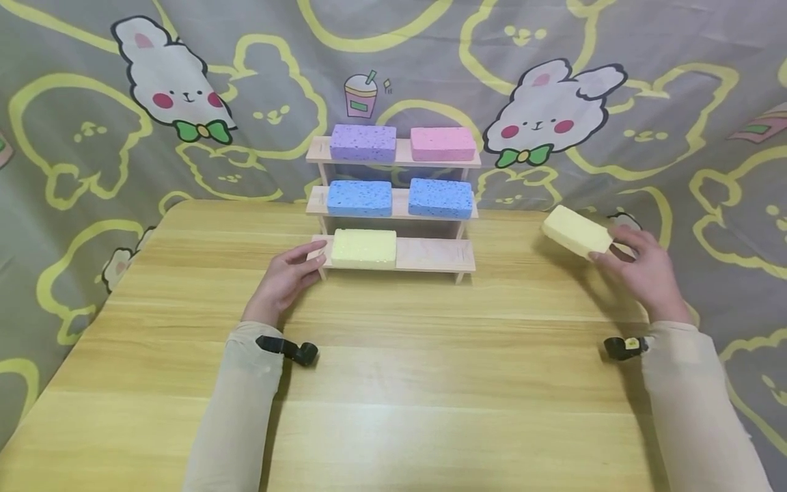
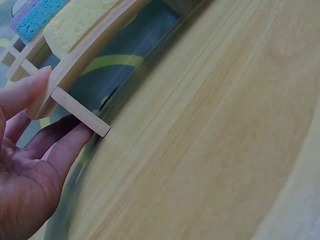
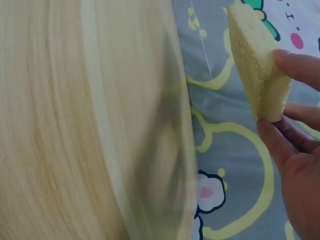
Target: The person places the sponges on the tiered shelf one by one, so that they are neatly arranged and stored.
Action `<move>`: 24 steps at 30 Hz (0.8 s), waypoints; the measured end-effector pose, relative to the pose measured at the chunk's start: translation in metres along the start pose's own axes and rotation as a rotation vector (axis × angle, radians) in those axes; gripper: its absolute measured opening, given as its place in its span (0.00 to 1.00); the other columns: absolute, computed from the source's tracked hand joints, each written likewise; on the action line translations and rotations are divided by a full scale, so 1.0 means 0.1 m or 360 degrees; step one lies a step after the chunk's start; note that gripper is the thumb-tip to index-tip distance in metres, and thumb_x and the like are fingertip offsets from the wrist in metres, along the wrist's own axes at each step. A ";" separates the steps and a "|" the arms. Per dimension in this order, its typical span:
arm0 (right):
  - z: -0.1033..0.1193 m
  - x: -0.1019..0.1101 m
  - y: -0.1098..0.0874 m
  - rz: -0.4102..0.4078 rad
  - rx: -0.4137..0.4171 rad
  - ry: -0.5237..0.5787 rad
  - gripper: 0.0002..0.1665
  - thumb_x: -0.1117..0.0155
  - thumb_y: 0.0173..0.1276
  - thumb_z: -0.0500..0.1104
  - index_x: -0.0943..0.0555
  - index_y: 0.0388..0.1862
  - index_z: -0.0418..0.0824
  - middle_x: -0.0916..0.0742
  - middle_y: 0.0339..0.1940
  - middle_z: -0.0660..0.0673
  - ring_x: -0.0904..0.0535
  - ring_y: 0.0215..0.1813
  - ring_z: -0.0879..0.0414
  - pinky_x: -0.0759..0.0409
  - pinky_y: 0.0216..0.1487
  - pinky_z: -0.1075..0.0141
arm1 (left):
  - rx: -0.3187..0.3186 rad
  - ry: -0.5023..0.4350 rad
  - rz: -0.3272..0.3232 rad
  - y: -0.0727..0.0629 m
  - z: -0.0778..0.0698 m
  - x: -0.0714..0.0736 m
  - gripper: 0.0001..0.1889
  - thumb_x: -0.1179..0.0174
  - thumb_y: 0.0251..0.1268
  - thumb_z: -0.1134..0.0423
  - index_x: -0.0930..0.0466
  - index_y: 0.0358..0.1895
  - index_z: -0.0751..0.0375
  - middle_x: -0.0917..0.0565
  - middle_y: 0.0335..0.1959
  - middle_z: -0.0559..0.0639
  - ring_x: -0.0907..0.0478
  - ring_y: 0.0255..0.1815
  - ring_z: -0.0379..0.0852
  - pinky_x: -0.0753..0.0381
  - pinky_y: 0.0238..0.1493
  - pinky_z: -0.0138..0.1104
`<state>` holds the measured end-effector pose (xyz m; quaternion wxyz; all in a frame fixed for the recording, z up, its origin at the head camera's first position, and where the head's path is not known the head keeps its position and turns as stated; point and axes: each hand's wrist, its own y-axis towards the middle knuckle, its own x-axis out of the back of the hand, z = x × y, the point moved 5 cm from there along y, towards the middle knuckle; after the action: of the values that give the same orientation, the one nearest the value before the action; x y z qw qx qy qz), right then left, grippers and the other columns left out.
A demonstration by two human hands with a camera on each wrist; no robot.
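In the head view, my right hand [image 1: 642, 266] pinches one end of a pale yellow sponge [image 1: 576, 232], held tilted above the table to the right of the rack. The right wrist view shows the thumb and fingertips on that sponge [image 3: 255, 60]. My left hand [image 1: 289, 277] holds the left end of a three-step wooden rack [image 1: 436, 253], thumb at the shelf's top edge, other fingers lower beside the leg [image 2: 80, 111]. A second yellow sponge [image 1: 364, 248] lies on the lowest step's left side; bare wood shows to its right.
Two blue sponges [image 1: 359, 198] sit on the middle step. A purple sponge [image 1: 363, 142] and a pink sponge [image 1: 443, 143] are on the top step. The wooden table [image 1: 430, 383] meets a grey rabbit-patterned curtain [image 1: 258, 89] behind the rack. Both wrists wear black straps.
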<state>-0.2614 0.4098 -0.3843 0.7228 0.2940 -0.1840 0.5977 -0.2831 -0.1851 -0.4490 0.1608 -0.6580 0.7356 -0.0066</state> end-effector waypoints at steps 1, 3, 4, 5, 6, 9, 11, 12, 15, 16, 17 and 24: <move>0.01 -0.01 0.00 0.0012 0.0008 0.0030 0.37 0.27 0.62 0.39 0.30 0.67 0.26 0.34 0.68 0.35 0.39 0.69 0.56 0.30 0.58 0.78 | 0.0000 -0.0008 -0.0004 0.00 0.00 0.00 0.25 0.40 0.69 0.71 0.30 0.69 0.65 0.40 0.75 0.57 0.25 0.58 0.47 0.25 0.60 0.39; 0.03 -0.02 0.00 0.0031 0.0020 0.0072 0.37 0.28 0.63 0.37 0.31 0.68 0.26 0.35 0.69 0.36 0.39 0.69 0.57 0.30 0.59 0.76 | -0.0005 -0.0024 0.0002 0.00 0.00 0.01 0.25 0.40 0.69 0.72 0.31 0.69 0.66 0.41 0.75 0.57 0.26 0.58 0.48 0.25 0.61 0.40; 0.03 -0.02 -0.01 0.0038 0.0025 0.0085 0.37 0.28 0.63 0.36 0.31 0.68 0.26 0.35 0.69 0.37 0.40 0.69 0.57 0.30 0.59 0.76 | -0.0009 -0.0031 0.0011 0.00 0.00 0.01 0.25 0.41 0.69 0.72 0.31 0.69 0.66 0.41 0.75 0.57 0.26 0.59 0.48 0.26 0.61 0.40; 0.04 -0.02 -0.01 0.0046 0.0033 0.0087 0.37 0.29 0.63 0.36 0.32 0.68 0.25 0.35 0.69 0.37 0.40 0.69 0.58 0.30 0.60 0.75 | -0.0012 -0.0039 0.0019 0.00 0.00 0.00 0.25 0.41 0.69 0.72 0.31 0.69 0.66 0.41 0.75 0.58 0.26 0.59 0.48 0.26 0.62 0.41; 0.05 -0.03 -0.02 0.0056 0.0038 0.0091 0.37 0.29 0.64 0.35 0.32 0.68 0.25 0.35 0.69 0.37 0.40 0.69 0.58 0.30 0.60 0.75 | -0.0014 -0.0045 0.0029 0.00 0.00 0.00 0.26 0.41 0.69 0.72 0.31 0.69 0.67 0.41 0.75 0.58 0.26 0.60 0.49 0.27 0.62 0.41; 0.06 -0.04 -0.04 0.0087 0.0047 0.0106 0.36 0.30 0.64 0.33 0.33 0.69 0.25 0.35 0.70 0.39 0.39 0.69 0.58 0.30 0.61 0.73 | -0.0012 -0.0059 0.0028 0.00 0.01 0.00 0.25 0.41 0.69 0.72 0.31 0.69 0.66 0.40 0.74 0.58 0.27 0.60 0.49 0.27 0.63 0.41; 0.07 -0.05 -0.05 0.0107 0.0053 0.0126 0.36 0.31 0.65 0.32 0.34 0.69 0.24 0.35 0.71 0.40 0.41 0.70 0.59 0.30 0.61 0.73 | -0.0005 -0.0057 0.0031 0.00 0.00 0.00 0.26 0.40 0.69 0.72 0.31 0.69 0.66 0.41 0.75 0.58 0.27 0.61 0.49 0.28 0.63 0.41; 0.07 -0.06 -0.06 0.0116 0.0055 0.0136 0.36 0.31 0.65 0.32 0.34 0.69 0.24 0.36 0.72 0.40 0.41 0.71 0.60 0.30 0.61 0.73 | -0.0001 -0.0058 0.0024 0.00 0.00 0.00 0.26 0.40 0.69 0.72 0.31 0.69 0.66 0.41 0.75 0.58 0.27 0.61 0.49 0.27 0.63 0.41; 0.08 -0.08 -0.06 0.0123 0.0082 0.0138 0.36 0.31 0.64 0.31 0.34 0.68 0.23 0.35 0.72 0.38 0.46 0.74 0.61 0.29 0.60 0.74 | 0.0006 -0.0051 0.0025 0.00 0.00 0.00 0.26 0.41 0.70 0.72 0.33 0.70 0.67 0.41 0.75 0.58 0.27 0.60 0.49 0.27 0.62 0.41; 0.09 -0.08 -0.07 0.0126 0.0092 0.0134 0.36 0.32 0.64 0.31 0.34 0.68 0.22 0.35 0.72 0.37 0.49 0.75 0.62 0.30 0.59 0.74 | 0.0007 -0.0050 0.0027 0.00 0.00 0.00 0.26 0.42 0.70 0.72 0.33 0.70 0.67 0.41 0.75 0.58 0.27 0.60 0.49 0.27 0.62 0.41; 0.10 -0.08 -0.07 0.0130 0.0104 0.0125 0.35 0.32 0.64 0.30 0.34 0.68 0.22 0.34 0.72 0.36 0.50 0.75 0.63 0.30 0.59 0.74 | 0.0007 -0.0049 0.0024 0.00 0.00 0.00 0.26 0.42 0.70 0.72 0.33 0.70 0.68 0.40 0.74 0.58 0.27 0.60 0.49 0.26 0.62 0.40; 0.16 -0.13 -0.10 0.0199 0.0160 0.0082 0.33 0.34 0.66 0.30 0.33 0.68 0.24 0.32 0.71 0.32 0.54 0.77 0.62 0.31 0.60 0.75 | 0.0011 -0.0037 0.0011 -0.01 -0.01 -0.01 0.25 0.41 0.70 0.72 0.31 0.69 0.66 0.41 0.75 0.57 0.27 0.60 0.49 0.25 0.60 0.40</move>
<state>-0.2530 0.3881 -0.3820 0.6730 0.3024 -0.1530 0.6575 -0.2820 -0.1843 -0.4472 0.1715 -0.6550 0.7359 -0.0010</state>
